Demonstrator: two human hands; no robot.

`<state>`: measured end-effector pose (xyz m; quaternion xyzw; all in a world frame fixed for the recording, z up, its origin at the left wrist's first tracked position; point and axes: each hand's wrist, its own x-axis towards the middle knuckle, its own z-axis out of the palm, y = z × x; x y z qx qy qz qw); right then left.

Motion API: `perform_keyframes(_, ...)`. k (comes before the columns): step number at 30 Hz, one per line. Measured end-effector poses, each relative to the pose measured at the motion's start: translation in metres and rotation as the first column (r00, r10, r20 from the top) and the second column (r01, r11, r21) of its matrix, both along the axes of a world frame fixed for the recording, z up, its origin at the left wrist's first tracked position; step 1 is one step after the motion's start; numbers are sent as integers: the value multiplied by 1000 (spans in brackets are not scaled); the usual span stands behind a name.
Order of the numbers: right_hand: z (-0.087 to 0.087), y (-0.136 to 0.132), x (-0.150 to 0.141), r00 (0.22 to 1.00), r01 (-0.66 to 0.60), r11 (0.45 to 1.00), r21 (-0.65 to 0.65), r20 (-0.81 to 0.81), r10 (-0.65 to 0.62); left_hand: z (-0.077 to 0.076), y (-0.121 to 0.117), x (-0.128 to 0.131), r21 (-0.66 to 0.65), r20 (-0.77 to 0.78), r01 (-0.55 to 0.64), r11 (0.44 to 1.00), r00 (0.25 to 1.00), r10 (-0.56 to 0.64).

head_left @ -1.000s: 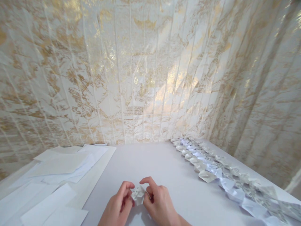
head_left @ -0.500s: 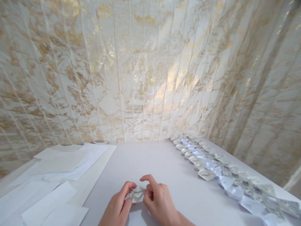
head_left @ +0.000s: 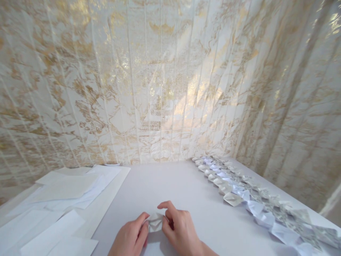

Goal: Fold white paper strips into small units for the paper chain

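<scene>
A small folded piece of white paper (head_left: 155,222) is held just above the table, between my two hands. My left hand (head_left: 131,234) pinches its left end between thumb and fingers. On the other side, my right hand (head_left: 179,227) grips the right end with its thumb against curled fingers, while the index finger is raised and bent over the paper. Part of the folded paper is hidden behind the fingers.
Loose white paper sheets (head_left: 66,185) lie overlapping on the left of the white table (head_left: 160,181). Along the right side run rows of folded paper pieces (head_left: 255,209), some white, some greyish with print. A patterned curtain (head_left: 160,89) hangs behind the table.
The fingers of my left hand have shifted at the paper's left end, and its folds there look less spread. My right hand keeps nearly the same pose. The view has tilted slightly.
</scene>
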<state>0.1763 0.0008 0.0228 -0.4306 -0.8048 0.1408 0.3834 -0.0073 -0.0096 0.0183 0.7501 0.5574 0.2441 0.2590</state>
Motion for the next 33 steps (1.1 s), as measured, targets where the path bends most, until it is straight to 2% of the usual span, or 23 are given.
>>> perform_keyframes(6, -3, -2, -2, 996, -54, 989, 136, 72, 45, 5, -2, 2, -28, 82, 3, 1000, 997, 0)
perform_keyframes(9, -5, 0, -2, 991, -33, 993, 116, 132, 17, 6, -3, 4, -4, 36, 23, 1000, 999, -23)
perform_keyframes(11, -6, 1, -1, 986, 0, 995, 102, 165, -17, 5, -3, 4, 16, -59, 26, 1000, 998, -25)
perform_keyframes(16, -5, 2, 0, 966, 16, 996, 89, 257, -39, 4, -1, 3, 67, -233, -45, 997, 971, 60)
perform_keyframes(26, -4, 1, 0, 948, -21, 995, 97, 319, -11, 7, -5, 7, 45, -259, -47, 998, 964, 57)
perform_keyframes(33, 1, 4, 2, 937, 59, 996, 69, 341, -79, 17, -6, 9, -3, -225, -48, 999, 973, 46)
